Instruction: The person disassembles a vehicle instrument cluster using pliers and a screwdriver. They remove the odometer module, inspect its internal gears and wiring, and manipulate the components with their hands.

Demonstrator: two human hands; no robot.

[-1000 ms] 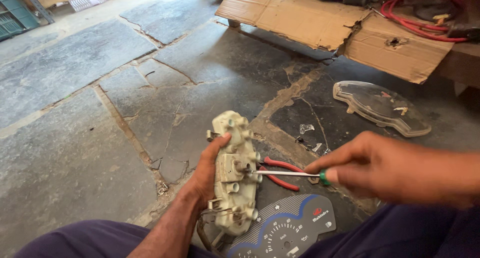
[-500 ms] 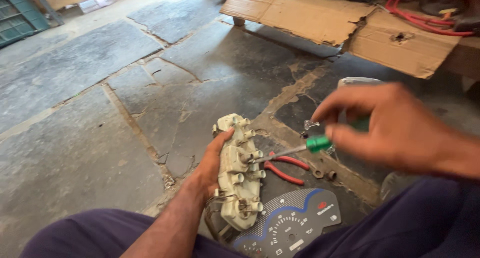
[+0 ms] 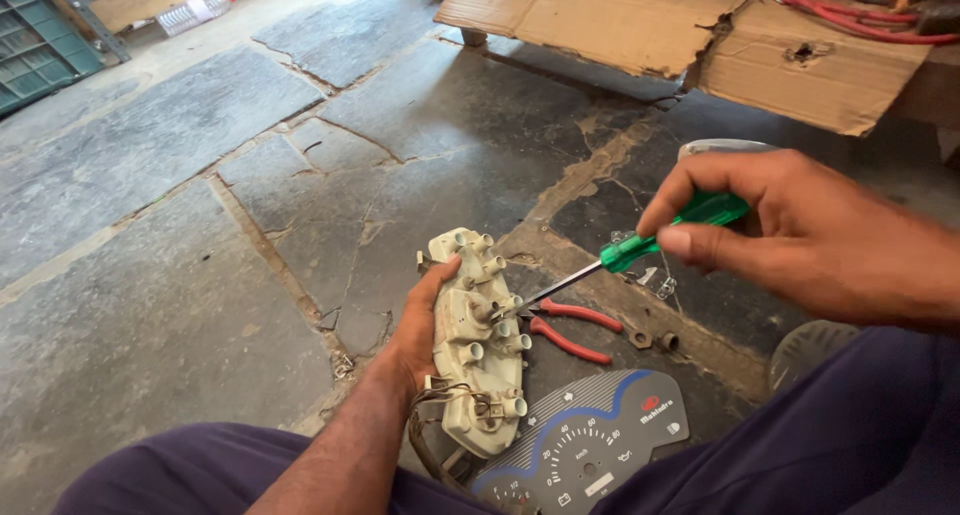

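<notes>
we see the left hand [image 3: 420, 325] wrapped around the side of a cream plastic housing [image 3: 478, 347], holding it up on its edge on the stone floor [image 3: 180, 275]. the housing is long and bumpy, with lots of little round tubes sticking out of it, and it looks old and a bit dirty. thin wires [image 3: 440, 415] curl out near its lower end. the right hand [image 3: 800, 235] is pinched around a screwdriver [image 3: 610, 265], with the thumb and fingers gripping its shiny see-through green handle. the thin metal shaft slants down to the left, and its tip touches the housing near the middle, among the round tubes. just beside the housing, on the floor, lie pliers with red handles [image 3: 565, 330], partly under the screwdriver shaft. near them sit two small brown nuts [image 3: 652, 340]. close to us lies a flat dial face [image 3: 585, 450], dark grey with a blue curved band and white marks around a half circle. the floor is made of big grey stone slabs, rough and cracked, with sandy lines between them. further off lie torn sheets of brown cardboard [image 3: 650, 25], with red cable [image 3: 850, 15] coiled on top. we see dark blue trouser legs [image 3: 820, 435] at the bottom.
</notes>
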